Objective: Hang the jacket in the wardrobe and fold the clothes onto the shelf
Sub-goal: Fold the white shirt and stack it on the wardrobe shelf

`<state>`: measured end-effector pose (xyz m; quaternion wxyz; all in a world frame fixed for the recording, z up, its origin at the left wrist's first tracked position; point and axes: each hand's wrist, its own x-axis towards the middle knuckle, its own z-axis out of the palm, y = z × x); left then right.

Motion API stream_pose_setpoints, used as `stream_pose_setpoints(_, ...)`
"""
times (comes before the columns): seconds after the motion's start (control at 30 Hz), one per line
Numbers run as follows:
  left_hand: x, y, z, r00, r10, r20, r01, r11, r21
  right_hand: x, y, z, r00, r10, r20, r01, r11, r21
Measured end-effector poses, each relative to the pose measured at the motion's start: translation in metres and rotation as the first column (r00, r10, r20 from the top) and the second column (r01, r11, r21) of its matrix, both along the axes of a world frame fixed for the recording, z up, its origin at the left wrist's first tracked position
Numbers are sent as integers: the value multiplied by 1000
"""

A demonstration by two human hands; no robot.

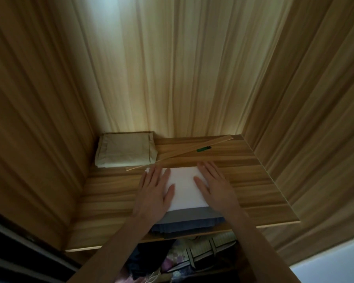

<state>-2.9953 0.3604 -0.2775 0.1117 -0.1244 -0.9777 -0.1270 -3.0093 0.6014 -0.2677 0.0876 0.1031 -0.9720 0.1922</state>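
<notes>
Left hand (pixel 154 189) flat, fingers straight and slightly spread, pressing on the left edge of a folded white garment (pixel 184 185). Right hand (pixel 214 183) likewise flat and released, resting on the right edge of the same garment. Gripping nothing, either one. White garment a neat smooth rectangle, stacked on a folded grey garment (pixel 189 222) whose pleated front edge shows beneath it, nearer the camera. Both lying at the front middle of a wooden wardrobe shelf (pixel 260 180). At the back left corner of the shelf, well apart from the stack, a folded beige cloth (pixel 126 150). Across the back of the shelf, a thin wooden strip (pixel 182 154) lying diagonally, a small green object (pixel 203 149) just beside it. In the compartment below the shelf, dim patterned fabrics and a bag (pixel 202 254), details unclear.
</notes>
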Motion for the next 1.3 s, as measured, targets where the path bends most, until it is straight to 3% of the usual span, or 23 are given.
stream_pose_setpoints(0.2,-4,-1,-4,996,-3,88,-1,999,49,-5,0,-14,999,-8,52,12,998,-62)
stream_pose_setpoints(0.33,0,-6,8,990,-51,132,39,995,93,1,-3,1,997,-10,80,11,1000,-3)
stream_pose_setpoints(0.4,9,-14,16,995,-68,75,61,994,93,10,-10,13,998,-58,-39,59,998,32)
stream_pose_setpoints(0.57,51,-43,36,997,-58,-59,64,994,94,52,-53,41,957,-101,-272,82,993,-79)
stream_pose_setpoints(0.7,90,-77,47,990,-67,-128,80,992,97,95,-101,46,948,-119,-295,97,991,-88)
stream_pose_setpoints(1.0,199,-168,76,942,-124,-311,143,989,36,236,-192,57,886,-305,-349,316,948,-28)
stream_pose_setpoints(1.17,255,-206,98,894,-173,-413,218,974,65,300,-236,77,873,-332,-358,349,937,-17)
stream_pose_setpoints(1.3,282,-238,118,887,-130,-443,181,981,73,326,-268,96,874,-284,-393,305,952,-10)
